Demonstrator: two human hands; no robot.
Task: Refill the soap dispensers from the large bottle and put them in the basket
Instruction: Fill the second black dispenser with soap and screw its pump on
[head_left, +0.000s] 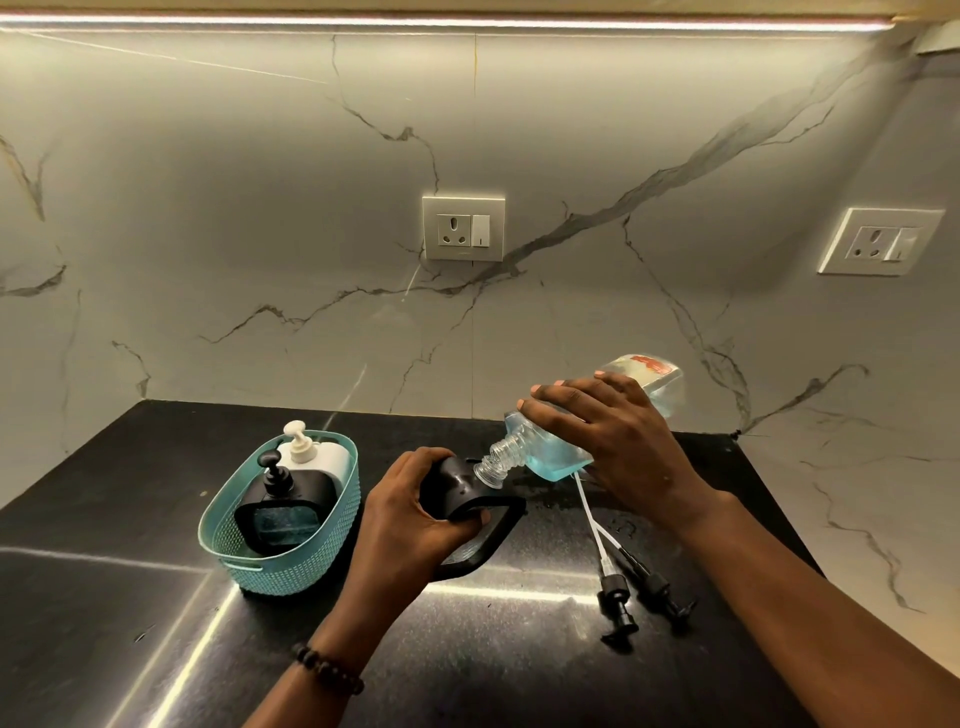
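Observation:
My right hand (613, 441) grips the large clear bottle (550, 457) of blue liquid, tipped down to the left. Its threaded neck touches the top opening of a black soap dispenser (498, 525) with no pump on it. My left hand (410, 514) holds that dispenser tilted on the counter. The teal basket (291, 566) stands to the left. Inside it are a black dispenser (283, 499) and a white dispenser (317, 452), both with pumps fitted.
Two loose black pump heads (639, 592) with white tubes lie on the dark counter to the right of the dispenser. Drops of liquid wet the counter near them. A marble wall with two power sockets (462, 228) rises behind.

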